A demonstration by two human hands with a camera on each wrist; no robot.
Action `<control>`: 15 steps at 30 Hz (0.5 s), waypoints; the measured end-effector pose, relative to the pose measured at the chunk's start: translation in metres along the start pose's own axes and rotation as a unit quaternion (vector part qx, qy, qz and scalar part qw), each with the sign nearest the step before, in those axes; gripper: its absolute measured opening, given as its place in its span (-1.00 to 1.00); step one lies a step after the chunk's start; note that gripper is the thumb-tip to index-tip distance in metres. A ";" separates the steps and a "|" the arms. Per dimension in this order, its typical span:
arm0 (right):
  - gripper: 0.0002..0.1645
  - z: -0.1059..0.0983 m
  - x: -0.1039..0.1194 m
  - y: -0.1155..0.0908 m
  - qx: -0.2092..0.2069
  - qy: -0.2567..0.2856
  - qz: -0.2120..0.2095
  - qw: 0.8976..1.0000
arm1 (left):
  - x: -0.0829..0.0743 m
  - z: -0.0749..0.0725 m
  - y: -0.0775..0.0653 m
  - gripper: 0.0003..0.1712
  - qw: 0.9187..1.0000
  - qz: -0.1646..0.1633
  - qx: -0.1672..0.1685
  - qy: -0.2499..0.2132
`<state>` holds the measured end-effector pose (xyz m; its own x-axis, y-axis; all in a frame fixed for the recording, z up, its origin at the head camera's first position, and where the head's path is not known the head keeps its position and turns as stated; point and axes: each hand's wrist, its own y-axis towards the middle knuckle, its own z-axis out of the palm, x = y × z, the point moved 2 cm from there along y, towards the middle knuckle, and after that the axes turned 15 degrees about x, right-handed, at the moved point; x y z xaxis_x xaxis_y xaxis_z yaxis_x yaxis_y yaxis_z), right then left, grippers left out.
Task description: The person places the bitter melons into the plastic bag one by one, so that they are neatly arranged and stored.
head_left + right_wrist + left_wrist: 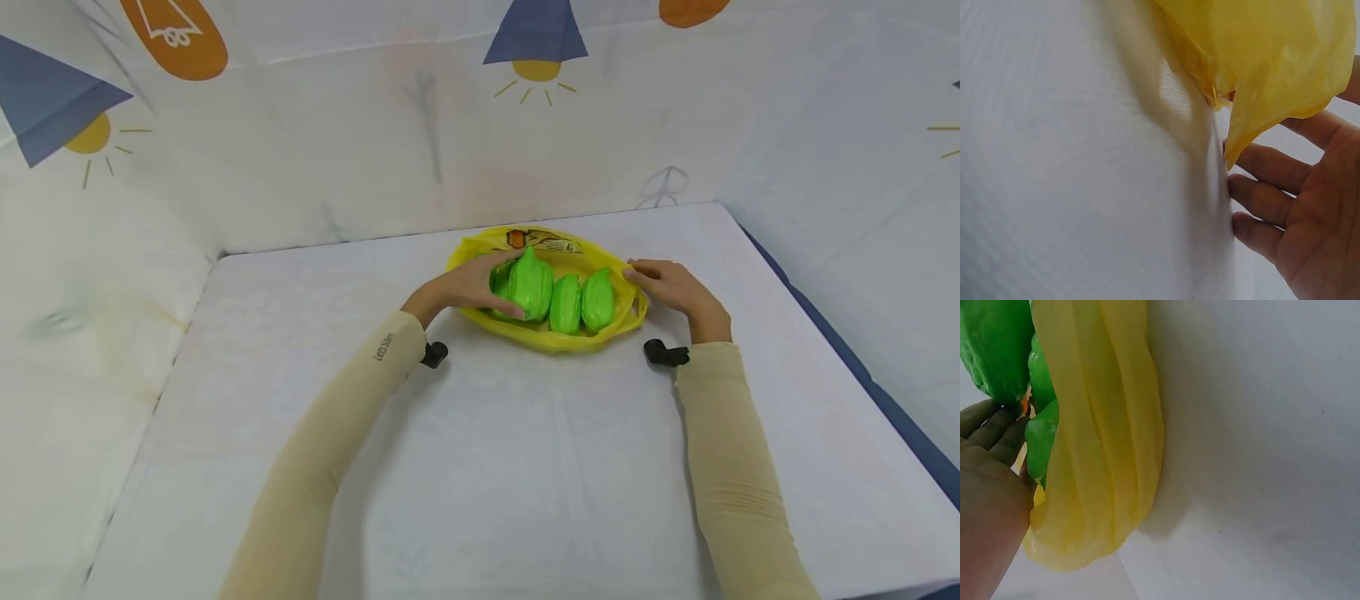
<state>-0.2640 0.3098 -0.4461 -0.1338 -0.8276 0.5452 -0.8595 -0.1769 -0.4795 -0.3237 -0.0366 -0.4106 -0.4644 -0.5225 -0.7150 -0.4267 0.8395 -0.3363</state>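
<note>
A yellow plastic bag [525, 336] lies spread wide on the table, with several glossy bright green, lobed, vegetable-like pieces [597, 300] in it. My left hand [474, 283] reaches over the bag's left side and holds one larger green piece [532, 285], thumb on the near side and fingers on the far side. In the left wrist view that green piece [997, 347] is against the fingertips, above other green pieces [1041, 440] partly hidden by the bag. At the bag's right edge, my right hand [678, 292] pinches the rim; in the right wrist view its other fingers [1263, 199] are spread.
The bag stands near the back of a white-covered table [525, 467]. Behind it rises a white cloth wall [315, 150] printed with lamps. A dark blue strip [847, 358] runs along the table's right edge. Each wrist wears a small black camera [666, 353].
</note>
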 end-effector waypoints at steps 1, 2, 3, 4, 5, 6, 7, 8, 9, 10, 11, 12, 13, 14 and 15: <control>0.06 0.000 0.001 0.000 0.000 -0.001 0.000 1.000 | 0.001 0.000 0.001 0.27 1.000 0.000 0.001 -0.001; 0.06 0.000 0.001 0.000 0.000 -0.001 -0.001 1.000 | 0.001 0.001 0.001 0.28 1.000 -0.001 0.001 -0.002; 0.07 0.000 0.002 0.000 0.000 -0.001 -0.001 1.000 | 0.002 0.001 0.001 0.28 1.000 -0.003 0.000 -0.003; 0.07 0.000 0.002 0.000 0.001 0.000 -0.001 1.000 | 0.002 0.001 0.001 0.28 1.000 -0.004 0.001 -0.005; 0.07 0.000 0.002 -0.001 0.001 0.001 0.000 1.000 | 0.002 0.001 0.001 0.29 1.000 -0.005 0.000 -0.007; 0.07 0.000 0.002 -0.001 0.001 0.002 0.000 1.000 | 0.002 0.000 0.002 0.30 1.000 -0.007 0.001 -0.007; 0.07 0.001 0.003 -0.001 0.002 0.001 0.001 1.000 | 0.003 0.000 0.002 0.30 1.000 -0.009 0.000 -0.005; 0.07 0.001 0.003 -0.001 0.002 0.002 0.001 1.000 | 0.003 0.000 0.003 0.31 1.000 -0.011 0.000 -0.001; 0.07 0.001 0.003 -0.001 0.002 0.003 0.001 1.000 | 0.003 0.000 0.004 0.32 1.000 -0.012 0.001 0.004; 0.07 0.001 0.003 -0.001 0.002 0.003 0.001 1.000 | 0.003 0.000 0.005 0.32 1.000 -0.011 0.001 0.008; 0.07 0.001 0.003 -0.001 0.003 0.002 0.000 1.000 | 0.003 0.001 0.006 0.33 1.000 -0.012 0.001 0.015; 0.06 0.001 0.003 -0.001 0.004 0.002 0.000 1.000 | 0.002 0.001 0.007 0.33 1.000 -0.011 0.002 0.020; 0.06 0.001 0.003 0.000 0.004 0.002 -0.001 1.000 | 0.002 0.001 0.008 0.34 1.000 -0.011 0.001 0.026; 0.06 0.001 0.003 0.000 0.004 0.002 -0.001 1.000 | 0.002 0.002 0.009 0.33 1.000 -0.011 0.001 0.029; 0.06 0.001 0.003 0.000 0.005 0.003 -0.002 1.000 | 0.002 0.002 0.009 0.33 0.999 -0.012 0.002 0.031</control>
<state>-0.2638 0.3072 -0.4452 -0.1334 -0.8241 0.5505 -0.8553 -0.1849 -0.4840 -0.3268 -0.0297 -0.4158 -0.5012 -0.5509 -0.6673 -0.4360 0.8269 -0.3552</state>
